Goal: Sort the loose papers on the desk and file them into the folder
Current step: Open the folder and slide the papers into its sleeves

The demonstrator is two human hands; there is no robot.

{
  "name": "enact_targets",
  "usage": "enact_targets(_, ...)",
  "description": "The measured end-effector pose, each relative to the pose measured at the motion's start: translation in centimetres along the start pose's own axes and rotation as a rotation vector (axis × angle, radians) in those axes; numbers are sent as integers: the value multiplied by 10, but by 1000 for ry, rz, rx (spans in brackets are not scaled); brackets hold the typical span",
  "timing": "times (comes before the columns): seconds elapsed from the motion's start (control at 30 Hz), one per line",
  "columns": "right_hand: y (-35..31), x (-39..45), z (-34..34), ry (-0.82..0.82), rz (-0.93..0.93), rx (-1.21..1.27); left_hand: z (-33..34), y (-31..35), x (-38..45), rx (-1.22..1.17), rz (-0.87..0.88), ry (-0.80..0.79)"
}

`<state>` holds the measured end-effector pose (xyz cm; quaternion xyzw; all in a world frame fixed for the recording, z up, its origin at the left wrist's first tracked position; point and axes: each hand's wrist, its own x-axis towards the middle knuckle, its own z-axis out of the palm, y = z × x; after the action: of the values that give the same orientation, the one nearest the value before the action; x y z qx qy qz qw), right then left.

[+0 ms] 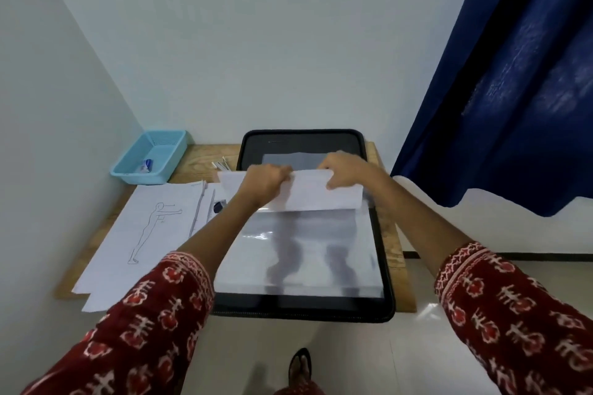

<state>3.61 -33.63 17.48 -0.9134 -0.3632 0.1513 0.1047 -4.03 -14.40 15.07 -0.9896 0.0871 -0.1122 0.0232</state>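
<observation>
A black zip folder (383,266) lies open on the small wooden desk, its clear plastic sleeves (301,253) facing up. Over the folder's middle a white sheet of paper (321,199) is held at its far edge. My left hand (264,183) grips that edge on the left, and my right hand (343,171) pinches it on the right. Loose papers (141,234), the top one showing a line drawing of a standing figure, lie in a pile left of the folder.
A light blue plastic basket (150,157) with a small item inside sits at the desk's (205,154) back left corner. A dark small object (218,207) and thin white sticks (221,165) lie between papers and folder. A blue curtain (513,90) hangs at right.
</observation>
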Motion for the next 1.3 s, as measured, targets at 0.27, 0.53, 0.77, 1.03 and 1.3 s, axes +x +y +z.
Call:
enact_targets(0.27,35,69,-39,294,178,-62,0,-29,80,6,98,487)
enact_targets(0.53,72,137,-26,365,229,-128,90,-36,112,16,69,138)
enact_targets(0.77,107,116,29,290,220,-69,159,-14,100,-70,-97,-330)
enact_targets(1.03,111,64,94,312,191,17,143,25,70,-89,-132,-381)
enact_targets(1.3,44,90,108,251,-59,213,115,2,-27,-171,-572,-211)
